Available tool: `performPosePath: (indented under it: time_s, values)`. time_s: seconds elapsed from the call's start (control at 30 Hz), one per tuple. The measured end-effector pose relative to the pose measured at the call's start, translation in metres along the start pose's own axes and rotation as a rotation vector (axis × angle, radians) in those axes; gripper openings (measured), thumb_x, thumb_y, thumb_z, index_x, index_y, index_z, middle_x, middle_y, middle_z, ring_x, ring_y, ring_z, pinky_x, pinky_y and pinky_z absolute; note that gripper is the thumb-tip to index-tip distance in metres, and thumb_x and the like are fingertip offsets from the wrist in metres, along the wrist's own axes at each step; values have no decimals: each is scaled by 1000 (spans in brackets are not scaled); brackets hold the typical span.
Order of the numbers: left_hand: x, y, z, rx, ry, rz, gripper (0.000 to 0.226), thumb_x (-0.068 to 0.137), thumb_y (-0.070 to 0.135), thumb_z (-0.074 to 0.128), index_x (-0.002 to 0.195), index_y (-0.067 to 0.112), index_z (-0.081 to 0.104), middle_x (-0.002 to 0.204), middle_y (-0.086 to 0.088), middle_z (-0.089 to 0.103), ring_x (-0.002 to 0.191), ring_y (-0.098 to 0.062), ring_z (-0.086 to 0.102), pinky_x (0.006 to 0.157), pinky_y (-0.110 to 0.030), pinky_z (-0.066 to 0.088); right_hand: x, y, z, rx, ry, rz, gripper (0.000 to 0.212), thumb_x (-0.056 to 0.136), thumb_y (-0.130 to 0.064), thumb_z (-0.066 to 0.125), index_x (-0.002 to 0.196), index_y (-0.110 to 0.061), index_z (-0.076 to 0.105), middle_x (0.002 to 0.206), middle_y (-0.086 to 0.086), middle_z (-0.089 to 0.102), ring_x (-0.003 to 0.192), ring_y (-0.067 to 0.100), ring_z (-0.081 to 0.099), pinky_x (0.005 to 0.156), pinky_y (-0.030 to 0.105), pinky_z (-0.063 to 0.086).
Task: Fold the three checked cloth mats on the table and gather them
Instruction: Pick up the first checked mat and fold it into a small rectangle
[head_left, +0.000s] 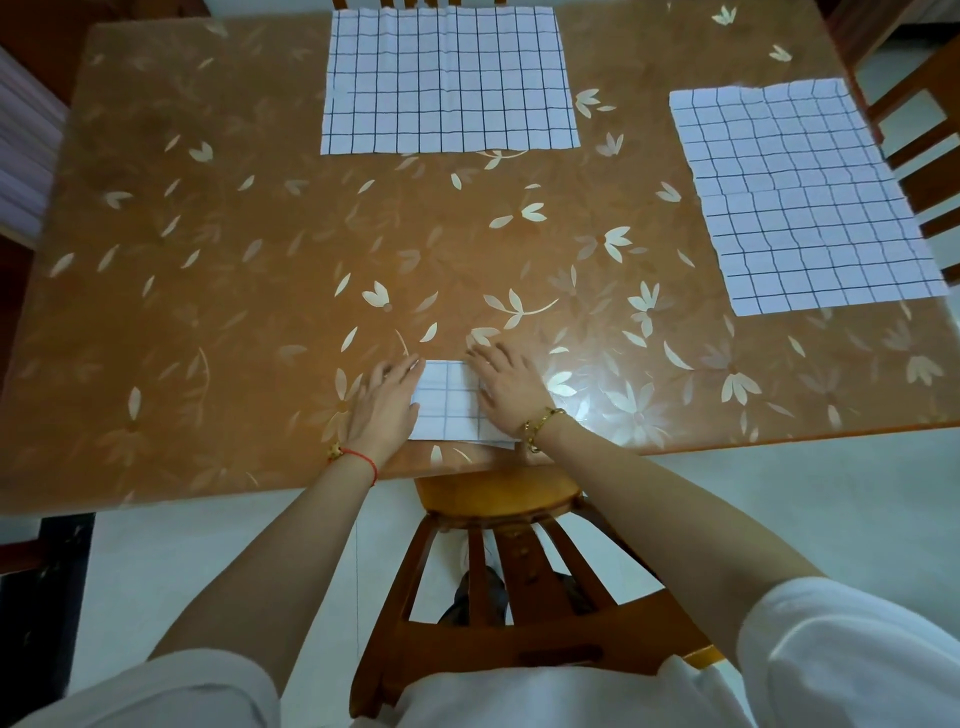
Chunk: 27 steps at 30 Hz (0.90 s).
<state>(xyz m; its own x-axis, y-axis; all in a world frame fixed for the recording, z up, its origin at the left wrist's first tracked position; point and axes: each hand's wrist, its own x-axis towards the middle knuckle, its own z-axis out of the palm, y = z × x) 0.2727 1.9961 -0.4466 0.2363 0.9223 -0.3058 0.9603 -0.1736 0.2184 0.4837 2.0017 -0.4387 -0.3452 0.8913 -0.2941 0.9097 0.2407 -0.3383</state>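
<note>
A small folded white checked mat (448, 400) lies at the near edge of the table, right in front of me. My left hand (387, 400) presses flat on its left side, and my right hand (506, 387) presses flat on its right side, fingers straight and pointing away. A second checked mat (449, 83) lies spread flat at the far middle of the table. The third mat (802, 197) lies spread flat at the right, along the table's right edge.
The table (234, 270) has an orange top with a pale flower pattern under a glossy cover. A wooden chair (498, 561) stands tucked under the near edge. More wooden chairs (924, 130) stand at the right side.
</note>
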Motion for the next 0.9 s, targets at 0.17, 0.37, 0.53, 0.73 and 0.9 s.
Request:
performPosePath:
  time_s: [0.17,0.37,0.53,0.73,0.9]
  values:
    - [3,-5,1,82,-54,24,63,98,16,51,155,17,25,162,5,19,144,-30,19,114,-49,28,13,-23,10,-145,-193,-47,59,102,-35,32,156,-21,12,164,-7,7,151,28,-3,120,54,5]
    - [2,-11,8,120,-61,37,65,98,17,49,156,19,20,164,6,14,146,-30,14,115,-50,26,5,-18,15,-161,-177,19,55,104,-38,22,156,-19,13,164,-8,10,151,24,-1,120,53,2]
    - [3,-11,9,124,-67,46,65,99,16,48,157,19,17,164,5,12,148,-30,10,117,-52,20,-35,18,16,-118,-63,189,55,104,-38,18,156,-20,15,163,-4,12,151,25,-2,120,52,-3]
    - [-3,-6,7,29,24,40,63,95,7,50,153,17,27,160,0,25,145,-29,20,117,-50,23,-54,22,18,-110,60,326,65,98,-43,6,155,-15,20,163,2,16,151,26,2,119,51,-6]
    - [-21,-4,12,-173,229,-26,36,88,18,67,123,18,58,120,-2,59,114,-25,50,101,-41,41,-56,-19,20,-16,163,-177,48,97,-32,28,131,-11,54,131,8,56,125,27,49,108,44,37]
